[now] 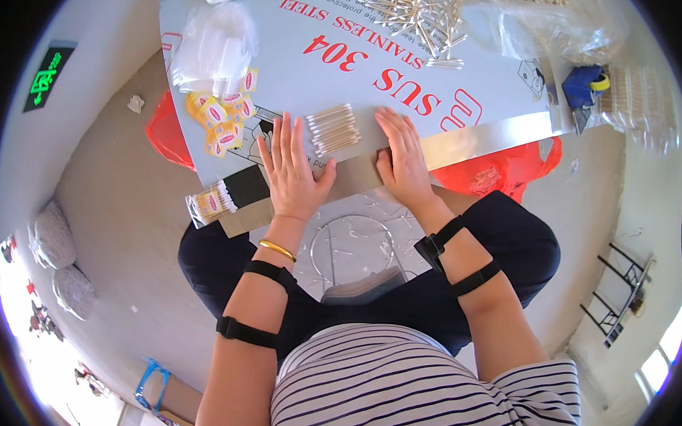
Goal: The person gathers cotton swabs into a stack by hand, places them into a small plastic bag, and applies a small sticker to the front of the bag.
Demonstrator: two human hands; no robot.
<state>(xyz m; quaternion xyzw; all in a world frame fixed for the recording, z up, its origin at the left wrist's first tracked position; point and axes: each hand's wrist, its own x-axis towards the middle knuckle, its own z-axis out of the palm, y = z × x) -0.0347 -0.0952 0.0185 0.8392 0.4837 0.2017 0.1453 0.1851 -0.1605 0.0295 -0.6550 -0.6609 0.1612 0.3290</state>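
Both hands lie flat on the surface (451,74) near its front edge, fingers stretched out and each grip apart, clamped on nothing. A small bundle of cotton swabs (333,129) rests between them: the left hand (293,174) just beside its left end, the right hand (403,159) just beside its right end. Left of the left hand sits a filled packet of swabs (212,202), with yellow labels (220,122) farther back. A loose heap of swabs (419,17) lies at the far side.
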